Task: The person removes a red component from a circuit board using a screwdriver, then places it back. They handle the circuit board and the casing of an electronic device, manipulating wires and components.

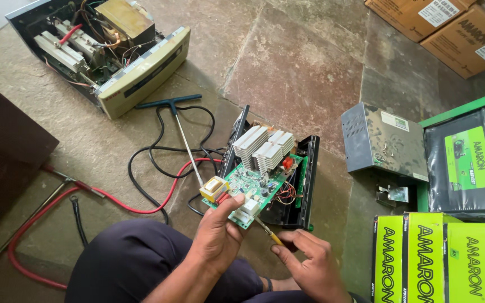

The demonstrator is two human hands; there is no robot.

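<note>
My left hand [215, 234] reached up from my knee, thumb and fingers clamped on the near corner of the green circuit board [251, 185], tilting it above the stone floor [293, 67]. Ribbed aluminium heat sinks [262, 147] rose from its far end, over the black plastic case [301, 191]. My right hand [310, 261], just below the board, pinched a thin yellow-handled screwdriver [269, 234] pointing at the board's underside.
</note>
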